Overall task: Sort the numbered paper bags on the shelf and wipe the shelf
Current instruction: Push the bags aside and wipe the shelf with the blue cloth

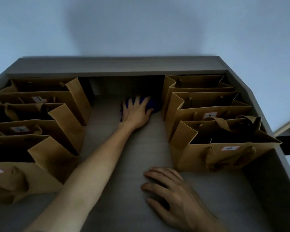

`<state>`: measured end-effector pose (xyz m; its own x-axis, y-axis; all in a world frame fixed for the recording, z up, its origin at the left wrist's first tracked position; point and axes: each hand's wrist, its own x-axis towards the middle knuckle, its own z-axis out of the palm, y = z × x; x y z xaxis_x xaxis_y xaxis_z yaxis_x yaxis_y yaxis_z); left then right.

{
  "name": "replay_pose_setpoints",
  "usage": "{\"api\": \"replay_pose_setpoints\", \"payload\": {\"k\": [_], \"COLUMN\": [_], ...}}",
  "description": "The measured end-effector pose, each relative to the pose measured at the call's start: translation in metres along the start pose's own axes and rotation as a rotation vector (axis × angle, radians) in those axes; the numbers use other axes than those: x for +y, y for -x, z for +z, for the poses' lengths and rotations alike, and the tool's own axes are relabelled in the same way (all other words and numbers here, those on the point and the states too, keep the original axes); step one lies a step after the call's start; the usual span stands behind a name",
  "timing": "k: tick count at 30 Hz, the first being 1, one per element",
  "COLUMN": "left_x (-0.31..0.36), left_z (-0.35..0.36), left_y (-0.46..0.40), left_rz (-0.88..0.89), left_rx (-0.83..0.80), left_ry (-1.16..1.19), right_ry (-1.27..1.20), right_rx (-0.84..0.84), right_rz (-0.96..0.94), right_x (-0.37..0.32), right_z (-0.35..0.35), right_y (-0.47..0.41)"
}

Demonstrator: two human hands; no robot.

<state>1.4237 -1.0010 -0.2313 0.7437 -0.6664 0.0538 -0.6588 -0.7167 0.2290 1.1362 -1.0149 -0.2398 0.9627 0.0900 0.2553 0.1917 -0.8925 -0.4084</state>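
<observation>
Head view: brown paper bags (pixel 224 153), numbered labels, flank shelf (pixel 127 148).
Left hand (pixel 136 113): fingers spread flat, pressing blue cloth (pixel 151 104).
Right hand (pixel 172 195): relaxed, resting on shelf, holding nothing.

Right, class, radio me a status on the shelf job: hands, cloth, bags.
Left hand flat on blue cloth, mid-shelf rear. Right hand flat on shelf. Paper bags line both sides; middle lane unobstructed.

Bags stand left (pixel 40 124) and right (pixel 208 114) on the shelf (pixel 124 164), a cloth (pixel 151 104) at the back between them.
</observation>
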Motion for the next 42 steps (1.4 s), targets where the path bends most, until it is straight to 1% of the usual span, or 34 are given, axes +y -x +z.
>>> {"api": "replay_pose_setpoints", "payload": {"k": [2, 4, 8, 10, 15, 18, 20, 22, 25, 30, 33, 36, 38, 42], "left_x": [0.001, 0.000, -0.009, -0.018, -0.053, -0.073, -0.078, -0.072, -0.058, -0.064, -0.053, -0.039, -0.033, -0.025], "left_z": [-0.007, -0.011, -0.006, -0.009, -0.017, -0.022, -0.025, -0.024, -0.019, -0.022, -0.017, -0.017, -0.016, -0.007], "left_y": [-0.031, -0.043, -0.039, -0.035, -0.022, -0.010, 0.001, 0.013, 0.035, 0.076, 0.120, 0.173, 0.210, 0.272], "left_rz": [-0.070, -0.065, 0.001, -0.001, -0.071, -0.161, -0.214, -0.222, -0.203, -0.160, -0.081, -0.021, 0.044, 0.137], "left_rx": [-0.072, -0.087, -0.022, -0.014, 0.012, 0.025, 0.041, 0.071, 0.112, 0.132, 0.135, 0.091, 0.078, 0.128], "left_ry": [-0.020, -0.069, -0.078, -0.074, -0.081, -0.065, -0.044, -0.044, -0.028, 0.038, 0.060, 0.108, 0.140, 0.194], "right_ry": [-0.009, -0.008, -0.006, -0.034, -0.020, -0.013, -0.022, -0.017, -0.033, -0.101, -0.104, -0.104, -0.130, -0.192], "right_rx": [0.007, 0.007, 0.005, 0.002, -0.031, -0.019, 0.001, 0.018, 0.045, 0.072, 0.069, 0.075, 0.124, 0.263], "right_rz": [-0.005, -0.007, -0.011, -0.013, -0.002, -0.006, -0.012, -0.011, -0.011, 0.010, 0.009, 0.010, 0.016, 0.047], "right_x": [0.001, 0.001, 0.001, 0.001, 0.002, 0.002, 0.001, 0.000, 0.001, 0.005, 0.005, 0.004, 0.002, -0.002], "right_z": [-0.001, -0.002, -0.002, -0.002, -0.001, 0.000, 0.001, 0.002, 0.003, 0.006, 0.006, 0.006, 0.005, 0.002], "right_y": [0.000, -0.001, -0.001, -0.001, 0.001, 0.001, 0.002, 0.002, 0.002, 0.001, 0.002, 0.003, 0.003, 0.005]}}
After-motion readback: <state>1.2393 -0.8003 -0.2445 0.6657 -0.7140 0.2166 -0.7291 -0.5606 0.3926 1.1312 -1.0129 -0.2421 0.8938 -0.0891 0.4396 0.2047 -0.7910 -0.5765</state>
